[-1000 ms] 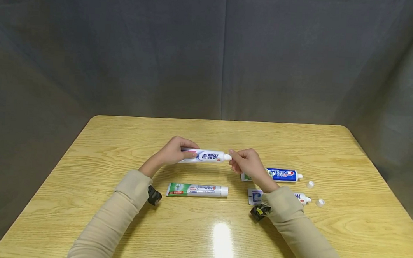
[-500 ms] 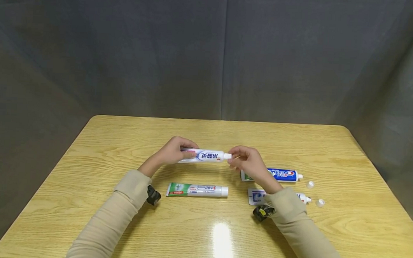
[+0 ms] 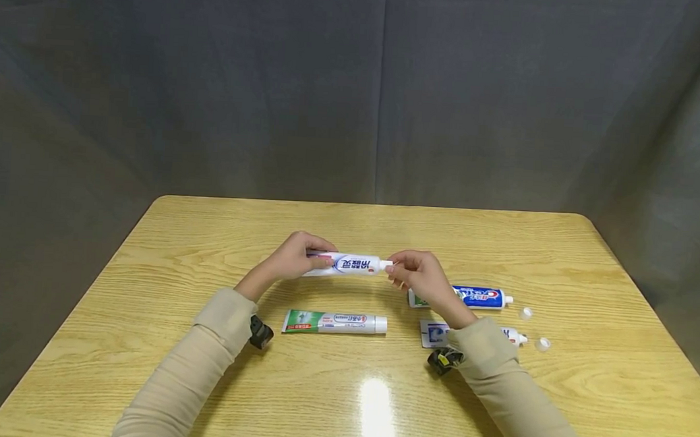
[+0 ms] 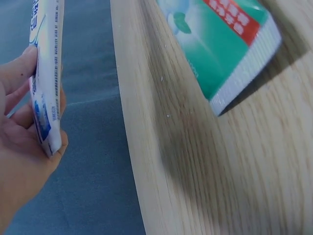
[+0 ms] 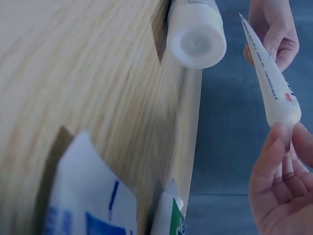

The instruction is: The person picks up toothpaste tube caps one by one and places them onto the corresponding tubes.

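My left hand [image 3: 291, 258] grips a white toothpaste tube [image 3: 353, 265] near its flat end and holds it level above the table. In the left wrist view the thumb and fingers wrap the white tube [image 4: 48, 73]. At the tube's other end my right hand [image 3: 424, 275] pinches the small white cap [image 3: 386, 265] between thumb and fingers. The right wrist view shows the fingertips [image 5: 278, 133] around that end, hiding most of the cap. Below the held tube lies a green and white toothpaste tube [image 3: 338, 322], its cap on.
Right of it lie a blue toothpaste tube [image 3: 479, 296] and another white toothpaste tube [image 3: 435, 335], partly under the right sleeve, both with bare nozzles. Two loose white caps [image 3: 526, 313] lie by them. The wooden table [image 3: 207, 224] backs onto a dark grey curtain [image 3: 272, 109].
The right hand's fingers have shifted about the cap, spreading and then closing on it again. The left hand and the tube stay in place.
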A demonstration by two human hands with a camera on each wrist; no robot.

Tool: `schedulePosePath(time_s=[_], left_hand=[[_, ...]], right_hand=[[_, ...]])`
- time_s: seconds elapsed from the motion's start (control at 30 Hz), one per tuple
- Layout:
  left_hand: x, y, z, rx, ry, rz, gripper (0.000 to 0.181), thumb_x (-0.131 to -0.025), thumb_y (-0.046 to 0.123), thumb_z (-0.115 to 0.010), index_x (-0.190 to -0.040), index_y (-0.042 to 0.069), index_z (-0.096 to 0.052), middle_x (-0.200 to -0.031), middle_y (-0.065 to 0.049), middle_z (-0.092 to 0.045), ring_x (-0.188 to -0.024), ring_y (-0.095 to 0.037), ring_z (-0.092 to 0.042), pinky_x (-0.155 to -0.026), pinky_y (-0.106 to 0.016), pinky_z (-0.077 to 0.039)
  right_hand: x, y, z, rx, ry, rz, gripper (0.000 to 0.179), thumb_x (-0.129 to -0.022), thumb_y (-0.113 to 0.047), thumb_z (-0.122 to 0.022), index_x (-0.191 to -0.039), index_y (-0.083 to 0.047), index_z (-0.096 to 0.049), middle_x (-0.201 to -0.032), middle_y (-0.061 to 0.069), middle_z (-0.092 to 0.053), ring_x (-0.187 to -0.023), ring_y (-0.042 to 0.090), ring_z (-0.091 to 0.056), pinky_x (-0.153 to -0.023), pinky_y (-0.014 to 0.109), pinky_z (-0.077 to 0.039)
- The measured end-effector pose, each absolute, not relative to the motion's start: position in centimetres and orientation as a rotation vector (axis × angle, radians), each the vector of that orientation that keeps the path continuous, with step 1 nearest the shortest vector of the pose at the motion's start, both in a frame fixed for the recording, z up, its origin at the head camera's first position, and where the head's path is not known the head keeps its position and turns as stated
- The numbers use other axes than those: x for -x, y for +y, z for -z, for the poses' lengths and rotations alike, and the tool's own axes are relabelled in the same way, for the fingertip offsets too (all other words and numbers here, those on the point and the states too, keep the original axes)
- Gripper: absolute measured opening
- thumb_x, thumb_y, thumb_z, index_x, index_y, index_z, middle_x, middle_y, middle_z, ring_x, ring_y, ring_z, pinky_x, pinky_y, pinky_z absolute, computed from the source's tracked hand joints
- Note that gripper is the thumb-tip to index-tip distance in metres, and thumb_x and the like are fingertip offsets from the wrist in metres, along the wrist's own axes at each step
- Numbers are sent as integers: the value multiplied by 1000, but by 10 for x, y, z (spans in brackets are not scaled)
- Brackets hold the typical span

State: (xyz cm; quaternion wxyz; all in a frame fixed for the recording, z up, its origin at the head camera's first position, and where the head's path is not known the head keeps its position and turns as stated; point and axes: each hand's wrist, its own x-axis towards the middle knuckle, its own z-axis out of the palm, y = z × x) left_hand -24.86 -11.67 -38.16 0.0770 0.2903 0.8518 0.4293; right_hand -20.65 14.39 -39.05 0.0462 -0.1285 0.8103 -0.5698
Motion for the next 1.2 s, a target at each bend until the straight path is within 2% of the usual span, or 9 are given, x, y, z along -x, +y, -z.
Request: schedulePosePath(time_s=[0.13, 0.33, 0.63, 0.83, 0.93, 1.2], left_hand=[[248, -115, 382, -860, 2569, -1284, 21, -85, 5, -64, -103, -5, -67, -99, -17, -67, -81, -19, -64, -66, -27, -49], [247, -114, 381, -832, 2593, -1260, 21, -85, 6, -64, -104, -4, -68, -100, -17, -67, -80, -18, -63, -64, -25, -48], [248, -116, 384, -863, 2573, -1227, 21, -85, 6, -64, -104, -4, -67, -100, -16, -67, -82, -18, -63, -67, -26, -49], [252, -119, 391, -841, 2570, -1204, 21, -85, 8, -65, -104, -2, -68, -99, -13, -68, -82, -16, -63, -69, -28, -49], [254, -121, 394, -833, 2589, -1182, 21, -85, 9, -66, -103, 0, -68, -99, -11, -68, -85, -17, -62, -73, -31, -49], [258, -124, 402, -811, 2611, -1138, 22, -85, 8, -65, -105, -1, -67, -102, -13, -66, -93, -22, -61, -83, -37, -48]], right_hand=[[207, 142, 391, 402, 2512, 1709, 16, -90, -5, -56, -96, 9, -62, -73, 14, -61, -59, 17, -56, -54, 36, -50], [208, 141, 393, 404, 2537, 1701, 18, -91, -6, -55, -95, 11, -62, -72, 16, -61, -59, 16, -56, -55, 36, -50], [209, 141, 393, 286, 2458, 1709, 20, -90, -6, -57, -99, 11, -63, -80, 20, -64, -69, 28, -61, -66, 42, -52], [210, 137, 393, 180, 2381, 1708, 21, -90, -3, -55, -103, 14, -61, -89, 27, -63, -68, 18, -61, -72, 39, -53], [212, 134, 395, 138, 2368, 1692, 22, -91, -1, -54, -104, 15, -59, -90, 27, -62, -69, 17, -61, -74, 38, -52], [219, 127, 403, 73, 2385, 1620, 25, -91, -1, -54, -109, 15, -58, -92, 25, -63, -66, 14, -61, -68, 30, -53]])
